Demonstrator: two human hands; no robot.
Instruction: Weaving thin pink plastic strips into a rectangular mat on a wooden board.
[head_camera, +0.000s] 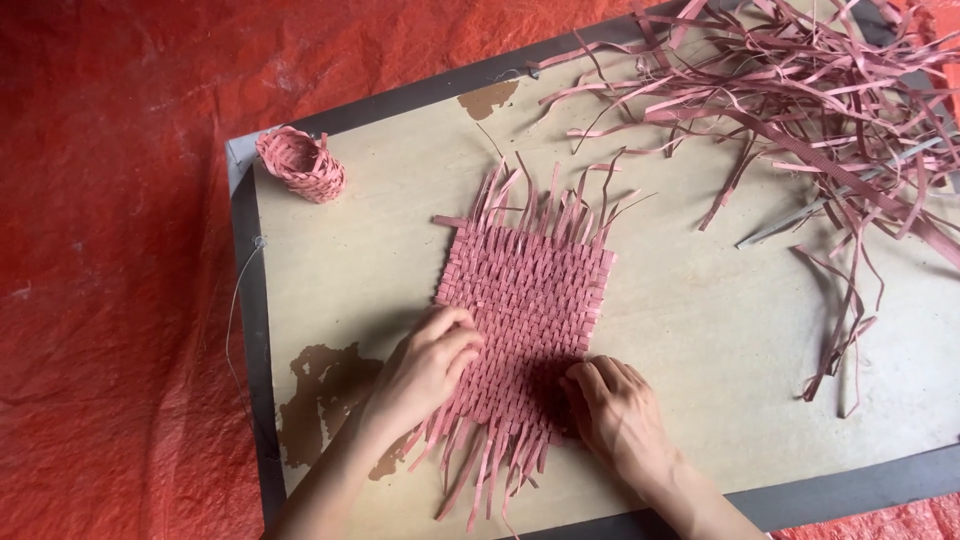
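A flat pink woven mat (525, 300) of thin strips lies in the middle of a pale wooden board (690, 330), with loose strip ends fanning out at its far and near edges. My left hand (425, 368) rests on the mat's near left edge, fingers curled onto the weave. My right hand (615, 405) presses on the mat's near right corner, fingers bent over the strips. Neither hand lifts anything off the board.
A small woven pink basket (301, 163) lies on its side at the board's far left corner. A big tangle of loose pink strips (800, 100) covers the far right. Red tarp (110, 260) surrounds the board. A thin string (236, 300) hangs off the left edge.
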